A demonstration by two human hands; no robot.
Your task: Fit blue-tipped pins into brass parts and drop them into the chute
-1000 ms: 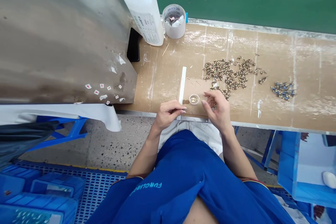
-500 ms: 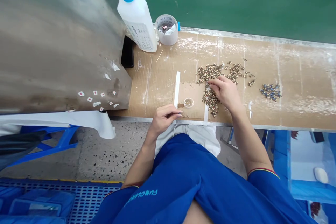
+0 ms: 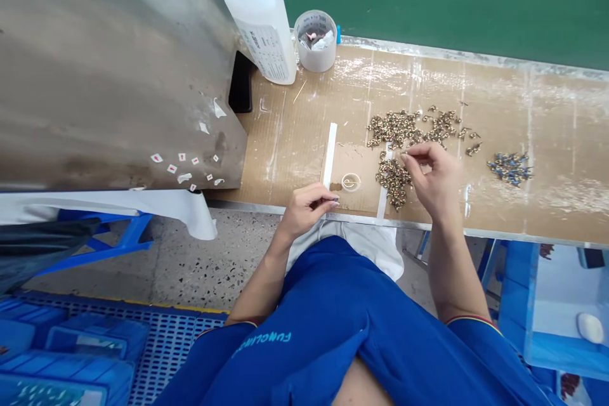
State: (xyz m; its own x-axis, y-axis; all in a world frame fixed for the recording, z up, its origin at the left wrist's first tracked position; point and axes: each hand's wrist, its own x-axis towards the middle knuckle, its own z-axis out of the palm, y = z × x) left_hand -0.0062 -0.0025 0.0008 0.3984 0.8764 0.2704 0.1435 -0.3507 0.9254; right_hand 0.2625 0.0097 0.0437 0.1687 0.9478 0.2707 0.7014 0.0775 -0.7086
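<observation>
My right hand (image 3: 434, 176) hovers over a heap of small brass parts (image 3: 398, 133) on the cardboard-covered bench (image 3: 523, 114), its thumb and forefinger pinched on one small part. My left hand (image 3: 308, 204) rests at the bench's front edge with fingers pinched on a thin stick-like tool. Between the hands lies a small clear round dish (image 3: 351, 182) with a little brown blob beside it. A white strip (image 3: 329, 153) lies just left of the dish.
A white squeeze bottle with a blue cap (image 3: 261, 16) and a clear cup (image 3: 315, 40) stand at the back. A small pile of blue-tipped parts (image 3: 510, 165) lies far right. A metal machine housing (image 3: 109, 70) fills the left. Blue crates (image 3: 71, 355) sit on the floor.
My right hand left the dish, reached into the brass heap, and has now lifted back a little with a part pinched. My left hand stayed put.
</observation>
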